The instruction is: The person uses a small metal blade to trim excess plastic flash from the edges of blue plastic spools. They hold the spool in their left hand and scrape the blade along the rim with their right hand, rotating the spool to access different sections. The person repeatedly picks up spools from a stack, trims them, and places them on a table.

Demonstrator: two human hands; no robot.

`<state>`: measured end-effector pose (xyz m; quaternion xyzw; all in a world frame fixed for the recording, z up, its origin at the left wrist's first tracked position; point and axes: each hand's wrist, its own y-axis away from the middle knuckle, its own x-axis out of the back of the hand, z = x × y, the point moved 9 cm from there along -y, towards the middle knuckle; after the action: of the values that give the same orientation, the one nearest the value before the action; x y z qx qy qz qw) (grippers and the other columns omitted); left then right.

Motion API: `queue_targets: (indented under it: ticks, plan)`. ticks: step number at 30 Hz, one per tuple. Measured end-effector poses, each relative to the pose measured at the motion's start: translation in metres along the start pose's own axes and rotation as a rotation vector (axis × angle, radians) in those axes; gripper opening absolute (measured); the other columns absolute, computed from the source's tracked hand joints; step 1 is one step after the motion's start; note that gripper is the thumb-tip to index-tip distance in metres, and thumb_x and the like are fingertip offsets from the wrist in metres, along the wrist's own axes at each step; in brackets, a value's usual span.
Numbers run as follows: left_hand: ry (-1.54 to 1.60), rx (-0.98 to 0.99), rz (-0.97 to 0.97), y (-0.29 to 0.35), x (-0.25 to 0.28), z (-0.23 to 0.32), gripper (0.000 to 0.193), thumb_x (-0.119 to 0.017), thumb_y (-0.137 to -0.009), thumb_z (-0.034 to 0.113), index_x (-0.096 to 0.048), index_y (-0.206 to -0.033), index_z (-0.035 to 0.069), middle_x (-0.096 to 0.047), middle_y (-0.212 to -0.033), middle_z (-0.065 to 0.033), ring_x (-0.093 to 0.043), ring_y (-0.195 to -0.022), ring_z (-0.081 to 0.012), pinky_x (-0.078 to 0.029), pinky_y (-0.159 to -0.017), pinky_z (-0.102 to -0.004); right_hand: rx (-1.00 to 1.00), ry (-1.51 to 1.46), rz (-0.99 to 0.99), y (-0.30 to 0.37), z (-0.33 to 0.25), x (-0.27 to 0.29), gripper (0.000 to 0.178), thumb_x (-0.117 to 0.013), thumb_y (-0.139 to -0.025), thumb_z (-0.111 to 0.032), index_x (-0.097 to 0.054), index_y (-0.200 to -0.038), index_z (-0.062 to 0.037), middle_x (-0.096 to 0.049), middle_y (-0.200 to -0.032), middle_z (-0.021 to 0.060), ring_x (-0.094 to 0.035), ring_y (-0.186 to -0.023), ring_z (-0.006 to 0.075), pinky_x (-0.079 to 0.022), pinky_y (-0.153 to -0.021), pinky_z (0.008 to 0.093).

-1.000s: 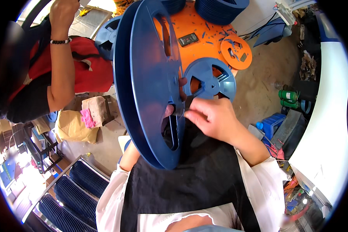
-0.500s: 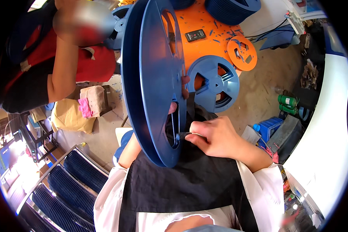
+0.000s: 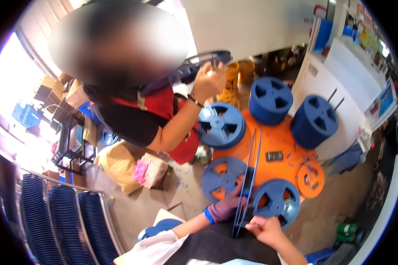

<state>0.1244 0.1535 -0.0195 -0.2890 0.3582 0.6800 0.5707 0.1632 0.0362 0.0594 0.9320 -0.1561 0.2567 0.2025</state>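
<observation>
A blue plastic reel (image 3: 253,164) stands upright in front of me, seen almost edge-on, with its two thin discs side by side. My left hand (image 3: 229,206), in a purple glove with a blue band at the wrist, grips it from the left; the reel hides some of the fingers. Just right of the reel's lower edge is my right hand (image 3: 265,227), bare, thumb and fingers pinched together. Whatever lies in that pinch is too small to make out. Beyond the right hand lies another blue reel (image 3: 276,201), flat at the near edge of the orange round table (image 3: 263,148).
Stacks of blue reels (image 3: 271,99) stand at the table's far side. A dark flat device (image 3: 274,156), an orange disc (image 3: 311,179) and blue scraps lie on the tabletop. At left, a co-worker (image 3: 163,128) holds a dark reel. A rack of dark discs (image 3: 66,221) stands lower left.
My view has lifted, bringing the co-worker and far stacks into sight. The held reel has turned from showing its broad face to nearly edge-on. My right hand stays pinched beside its lower edge.
</observation>
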Motion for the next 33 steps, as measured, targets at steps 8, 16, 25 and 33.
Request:
queue_targets:
  ticks: [8, 16, 25, 33]
  plan:
    - [0.001, 0.046, -0.016, 0.008, 0.008, -0.009, 0.098, -0.073, -0.091, 0.024, -0.009, -0.165, 0.020, -0.048, -0.143, -0.0031, -0.051, -0.121, -0.0142, -0.043, -0.102, -0.0302, -0.094, -0.090, 0.066, -0.008, 0.010, -0.005, 0.022, -0.077, -0.089, -0.027, -0.067, -0.081, -0.0087, -0.059, -0.058, 0.0120, -0.061, -0.051, 0.0267, -0.046, -0.052, 0.0358]
    - [0.053, 0.061, -0.042, 0.001, 0.026, -0.007, 0.095, -0.072, -0.093, 0.023, -0.009, -0.163, 0.021, -0.047, -0.146, -0.0051, -0.051, -0.124, -0.0144, -0.043, -0.104, -0.0295, -0.096, -0.013, -0.087, -0.020, 0.003, -0.015, 0.025, -0.075, -0.090, -0.034, -0.068, -0.084, -0.0107, -0.061, -0.059, 0.0090, -0.062, -0.053, 0.0268, -0.045, -0.053, 0.0359]
    - [0.072, 0.044, -0.020, 0.001, 0.020, -0.010, 0.100, -0.072, -0.092, 0.021, -0.004, -0.165, 0.023, -0.048, -0.147, -0.0050, -0.049, -0.130, -0.0159, -0.039, -0.110, -0.0319, -0.108, -0.057, -0.145, -0.016, 0.011, -0.017, 0.027, -0.072, -0.093, -0.036, -0.068, -0.085, -0.0099, -0.059, -0.059, 0.0092, -0.058, -0.052, 0.0261, -0.043, -0.053, 0.0361]
    - [0.054, 0.038, 0.019, 0.003, 0.016, -0.002, 0.096, -0.070, -0.094, 0.024, -0.006, -0.165, 0.023, -0.049, -0.144, -0.0041, -0.051, -0.122, -0.0145, -0.042, -0.104, -0.0311, -0.080, -0.089, -0.032, -0.015, 0.011, -0.011, 0.024, -0.075, -0.091, -0.031, -0.069, -0.085, -0.0083, -0.062, -0.062, 0.0098, -0.060, -0.054, 0.0230, -0.044, -0.055, 0.0339]
